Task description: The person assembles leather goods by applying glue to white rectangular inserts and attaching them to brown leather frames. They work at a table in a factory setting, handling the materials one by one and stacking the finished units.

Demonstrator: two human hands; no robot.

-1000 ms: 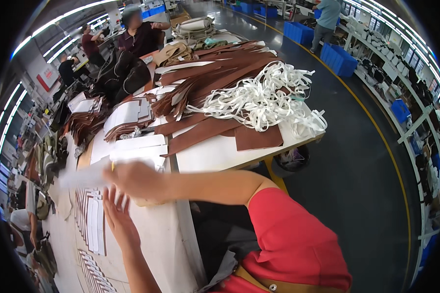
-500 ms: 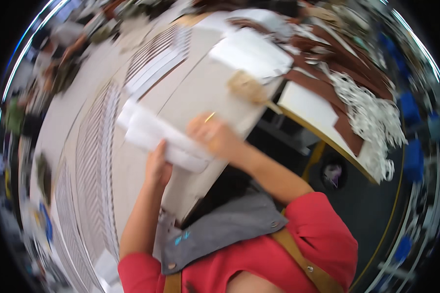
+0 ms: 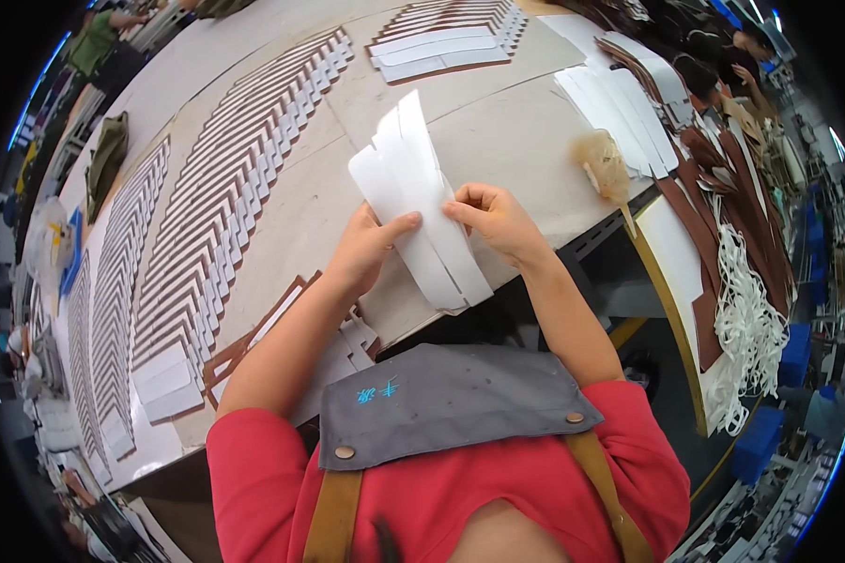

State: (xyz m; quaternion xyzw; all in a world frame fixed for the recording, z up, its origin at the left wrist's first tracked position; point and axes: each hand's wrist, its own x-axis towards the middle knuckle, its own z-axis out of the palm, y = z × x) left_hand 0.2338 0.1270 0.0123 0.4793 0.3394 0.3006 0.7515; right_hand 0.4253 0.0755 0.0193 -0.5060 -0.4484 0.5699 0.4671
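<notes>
A bundle of long, curved white strips [image 3: 413, 183] is held in front of me at the table's near edge, slightly fanned at its far end. My left hand [image 3: 371, 246] grips the bundle from its left side, with the thumb lying across the top strip. On the opposite side, my right hand [image 3: 498, 222] pinches the bundle's right edge between thumb and bent fingers. The undersides of the strips and some fingertips are hidden.
Overlapping rows of brown-and-white strips [image 3: 244, 169] cover the left of the table [image 3: 507, 122]. More white strips [image 3: 620, 117] lie at the right, beside a tan lump [image 3: 603, 167]. White cords [image 3: 744, 319] hang over a side table. Brown pieces [image 3: 291, 314] lie by my left forearm.
My right hand, blurred with motion before, now steadies on the strips' right edge. The bundle has swung more upright. The whole view has shifted, showing more of the rows.
</notes>
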